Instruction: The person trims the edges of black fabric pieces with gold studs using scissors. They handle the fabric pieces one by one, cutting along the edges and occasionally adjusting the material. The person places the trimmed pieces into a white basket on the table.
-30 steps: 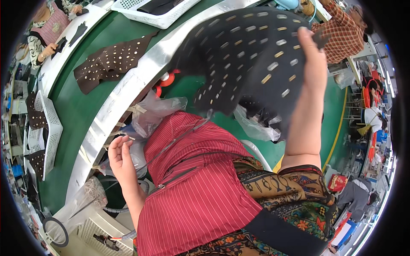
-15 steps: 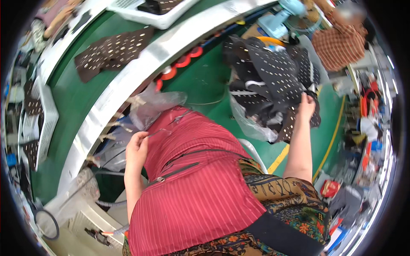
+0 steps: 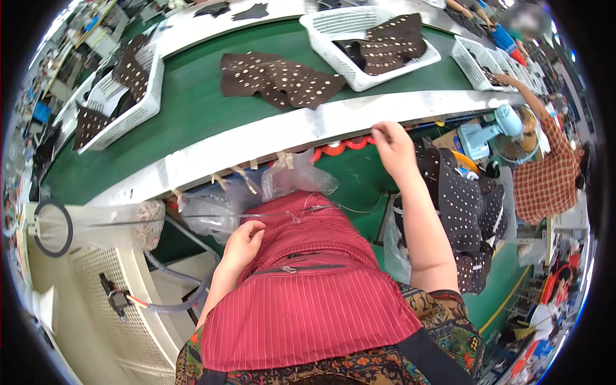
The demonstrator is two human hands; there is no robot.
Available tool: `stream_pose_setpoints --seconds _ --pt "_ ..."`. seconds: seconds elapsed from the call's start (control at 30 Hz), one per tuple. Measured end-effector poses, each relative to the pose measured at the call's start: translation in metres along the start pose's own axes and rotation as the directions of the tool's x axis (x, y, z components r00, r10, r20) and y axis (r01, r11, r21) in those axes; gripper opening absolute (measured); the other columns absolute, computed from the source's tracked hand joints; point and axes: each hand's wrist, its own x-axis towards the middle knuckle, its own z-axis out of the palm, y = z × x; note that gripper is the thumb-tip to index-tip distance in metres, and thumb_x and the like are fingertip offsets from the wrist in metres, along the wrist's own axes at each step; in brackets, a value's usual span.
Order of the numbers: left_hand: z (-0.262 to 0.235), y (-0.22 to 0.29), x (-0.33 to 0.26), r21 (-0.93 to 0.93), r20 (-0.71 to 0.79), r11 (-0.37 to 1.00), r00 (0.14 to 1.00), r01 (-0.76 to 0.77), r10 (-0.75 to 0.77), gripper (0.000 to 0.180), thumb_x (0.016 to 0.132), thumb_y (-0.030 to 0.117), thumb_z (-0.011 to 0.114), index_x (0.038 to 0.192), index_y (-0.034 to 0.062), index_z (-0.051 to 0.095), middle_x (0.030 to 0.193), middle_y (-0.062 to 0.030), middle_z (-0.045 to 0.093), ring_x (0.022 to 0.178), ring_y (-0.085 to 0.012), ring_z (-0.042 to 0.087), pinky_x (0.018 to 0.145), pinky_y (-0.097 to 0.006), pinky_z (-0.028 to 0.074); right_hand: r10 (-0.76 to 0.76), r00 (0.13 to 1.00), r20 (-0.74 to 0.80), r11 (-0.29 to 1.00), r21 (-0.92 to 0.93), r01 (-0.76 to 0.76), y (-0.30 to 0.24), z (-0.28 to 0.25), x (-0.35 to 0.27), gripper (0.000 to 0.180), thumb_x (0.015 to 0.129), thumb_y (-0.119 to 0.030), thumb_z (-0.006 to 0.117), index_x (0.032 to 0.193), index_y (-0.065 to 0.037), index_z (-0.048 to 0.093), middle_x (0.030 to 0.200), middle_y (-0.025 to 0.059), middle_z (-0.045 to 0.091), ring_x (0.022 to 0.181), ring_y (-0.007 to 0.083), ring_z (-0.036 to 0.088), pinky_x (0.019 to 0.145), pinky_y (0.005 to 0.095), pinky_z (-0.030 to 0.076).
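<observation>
My right hand (image 3: 393,149) reaches over the near metal edge of the belt table, its fingers loosely bent and apart, with no object visible in it. Over the red striped apron (image 3: 308,327) hovers my left hand (image 3: 245,242), half curled, also showing nothing held. A thin strand (image 3: 269,214) crosses just beyond its fingertips. On the green belt (image 3: 192,96), a brown dotted fabric piece (image 3: 276,78) lies flat ahead of my right hand. To the right of my right forearm is a pile of black dotted fabric (image 3: 461,212), partly in clear plastic.
White baskets with dotted fabric stand on the belt at left (image 3: 154,96) and centre (image 3: 372,80). Clear bags (image 3: 218,208) hang below the metal edge (image 3: 256,135). A light-blue fan (image 3: 478,138) and a person in a checked shirt (image 3: 545,186) are at right.
My right hand has left the black dotted fabric pile and moved left toward the belt edge. The view has turned right. My left hand stays over the apron.
</observation>
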Motion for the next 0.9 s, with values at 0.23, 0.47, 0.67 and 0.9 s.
stream_pose_setpoints --seconds 0.23,0.47,0.67,0.9 --pt "-0.015 -0.007 -0.029 0.019 -0.077 0.997 0.995 0.072 -0.07 0.019 0.085 0.012 0.059 0.101 0.0022 0.061 0.094 -0.0139 0.065 0.087 -0.0244 0.064 0.075 -0.033 0.05 -0.057 0.988 0.145 0.985 -0.151 0.079 -0.031 0.108 0.067 0.039 0.078 -0.026 0.068 0.109 -0.006 0.056 0.105 0.0102 0.054 0.093 0.0293 0.058 0.079 0.0384 0.047" --pt "-0.019 -0.005 -0.041 0.026 -0.111 0.993 0.988 0.115 -0.111 0.019 0.087 0.01 0.058 0.105 0.0015 0.059 0.092 -0.0087 0.065 0.083 -0.0163 0.061 0.075 -0.028 0.048 0.029 0.972 0.232 0.853 -0.513 0.098 -0.053 0.153 0.099 0.046 0.073 -0.033 0.072 0.107 -0.007 0.054 0.11 0.0111 0.052 0.096 0.0288 0.06 0.08 0.04 0.051" --pt "-0.023 -0.004 -0.033 0.018 -0.119 0.997 0.99 0.073 -0.07 0.017 0.084 0.012 0.058 0.099 0.0033 0.061 0.092 -0.0139 0.065 0.087 -0.0278 0.064 0.075 -0.034 0.05 0.039 0.972 0.23 0.827 -0.554 0.098 -0.037 0.171 0.119 0.024 0.081 -0.026 0.057 0.089 -0.004 0.061 0.1 0.0164 0.062 0.09 0.0321 0.063 0.079 0.0428 0.051" --pt "-0.041 0.032 -0.005 0.204 -0.313 0.956 0.91 -0.213 0.27 0.031 0.08 0.014 0.066 0.108 0.0051 0.057 0.107 -0.0144 0.06 0.096 -0.0307 0.06 0.081 -0.036 0.048 -0.028 0.993 0.119 0.992 -0.121 0.043 -0.088 0.107 0.143 0.033 0.076 -0.029 0.053 0.086 0.002 0.061 0.078 0.0228 0.062 0.077 0.0374 0.06 0.07 0.043 0.046"
